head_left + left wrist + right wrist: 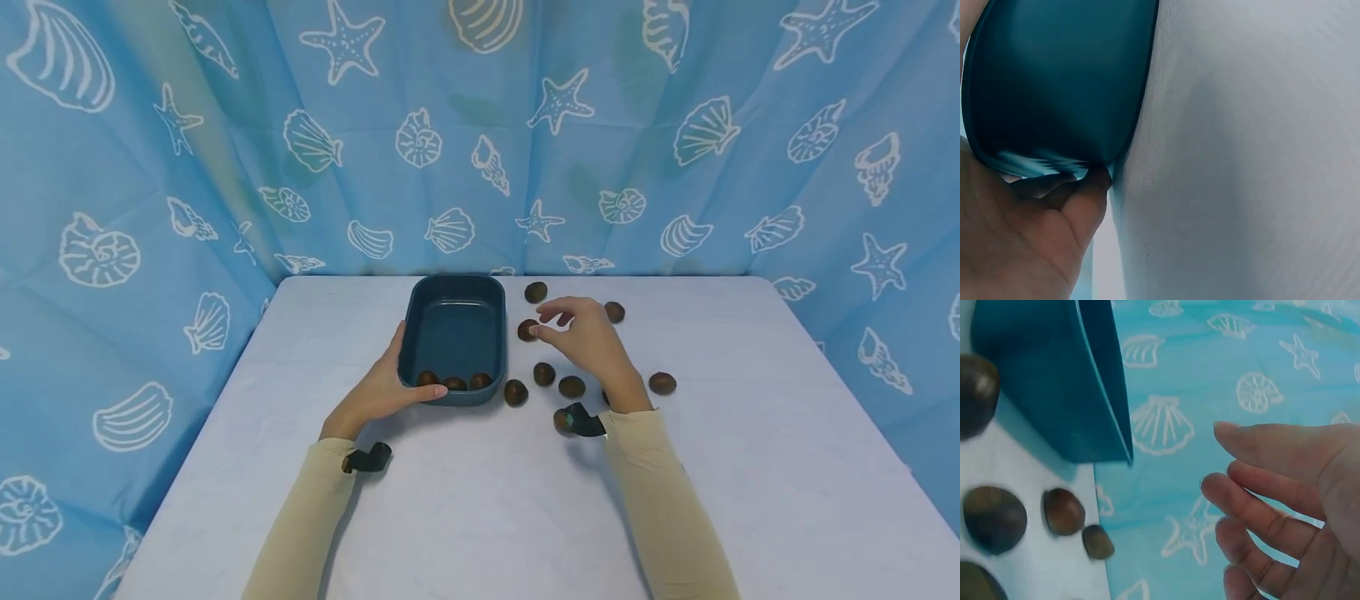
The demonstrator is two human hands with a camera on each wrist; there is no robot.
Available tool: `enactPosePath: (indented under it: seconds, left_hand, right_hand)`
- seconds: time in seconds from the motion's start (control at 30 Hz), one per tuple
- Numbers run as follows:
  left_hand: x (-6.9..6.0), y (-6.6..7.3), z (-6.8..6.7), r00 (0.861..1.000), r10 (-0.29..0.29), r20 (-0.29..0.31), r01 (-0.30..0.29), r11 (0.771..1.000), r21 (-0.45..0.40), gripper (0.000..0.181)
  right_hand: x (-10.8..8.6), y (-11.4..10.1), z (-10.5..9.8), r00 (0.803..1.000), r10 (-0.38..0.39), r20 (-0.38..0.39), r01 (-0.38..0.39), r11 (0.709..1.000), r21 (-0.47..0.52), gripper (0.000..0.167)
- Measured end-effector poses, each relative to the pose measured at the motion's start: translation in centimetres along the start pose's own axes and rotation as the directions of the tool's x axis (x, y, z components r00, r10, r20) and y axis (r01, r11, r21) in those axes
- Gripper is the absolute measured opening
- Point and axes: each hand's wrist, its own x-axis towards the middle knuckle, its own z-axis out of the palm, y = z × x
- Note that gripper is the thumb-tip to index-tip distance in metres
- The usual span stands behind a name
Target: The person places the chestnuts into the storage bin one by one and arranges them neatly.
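On my feed, left hand [375, 390] has the bin [456, 333]: thumb along the near end, fingers [395, 340] up the outside of the left wall, so it holds that corner. Bin sits right of those fingers, upright on the counter [450, 517]. Three nuts [454, 384] inside, all at the near end, just past the left thumb.

Right hand [592, 337] is up over the counter, well right of the left fingers, just off the bin's right wall. Its thumb and fingers are apart, a loose half-open curve, nothing in hold; I get a plain gap from the right wrist. In the head view the thumb tip overlaps one brown nut [524, 332], but I read no grip on it.

Other loose nuts, from the right fingers: one just beyond, one off to the right, three nearer me, one of those close by the bin's near right corner, another well out right past the wrist. Two more sit under the wrist, partly hidden by it and the wrist camera [585, 422]. Blue shell-print curtain [465, 192] hangs beyond both sets of fingers. Pale sleeves [667, 508] on both arms.
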Motion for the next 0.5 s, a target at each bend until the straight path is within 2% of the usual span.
enactPosePath:
  seconds: [0.23, 0.5]
  left_hand:
    - [0.1, 0.0, 0.1, 1.0, 0.017, 0.006, -0.017, 1.0, 0.001, 0.13]
    - [0.0, -0.1, 0.0, 0.999, 0.04, 0.01, -0.04, 0.999, -0.007, 0.129]
  right_hand:
    - [-0.6, 1.7, -1.4, 0.997, 0.068, -0.037, -0.068, 0.998, 0.016, 0.032]
    - [-0.6, 2.6, -0.8, 0.987, 0.149, 0.056, -0.149, 0.989, 0.006, 0.039]
